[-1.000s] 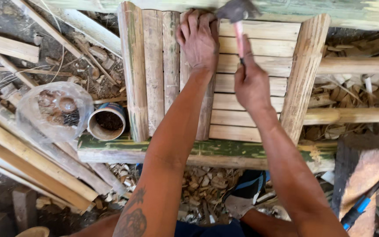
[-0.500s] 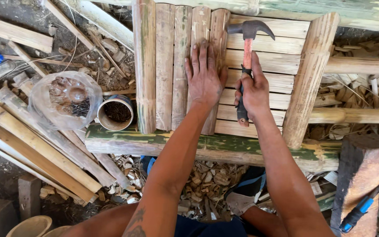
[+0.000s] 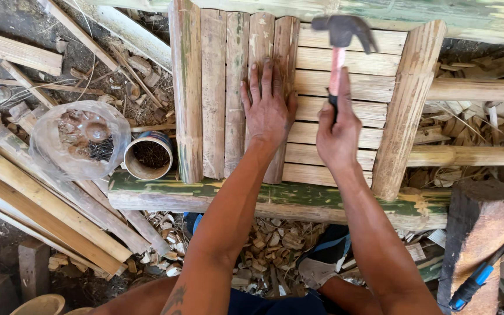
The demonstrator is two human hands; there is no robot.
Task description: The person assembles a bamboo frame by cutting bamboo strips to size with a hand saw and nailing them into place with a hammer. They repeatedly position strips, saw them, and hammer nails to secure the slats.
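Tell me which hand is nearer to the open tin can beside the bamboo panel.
Left. The left hand lies flat on the upright bamboo slats, a few slats right of the tin can. The right hand grips the hammer farther right.

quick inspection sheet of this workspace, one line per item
surface: bamboo frame carrying upright and crosswise bamboo slats
job's things: claw hammer, head raised over the slats
clutter: tin can, clear plastic bag with dark small pieces inside, loose bamboo strips, shavings
grips: left hand flat on an upright slat; right hand closed on the hammer handle
cables: nothing seen
surroundings: dirt ground, wooden block, blue-handled tool at right
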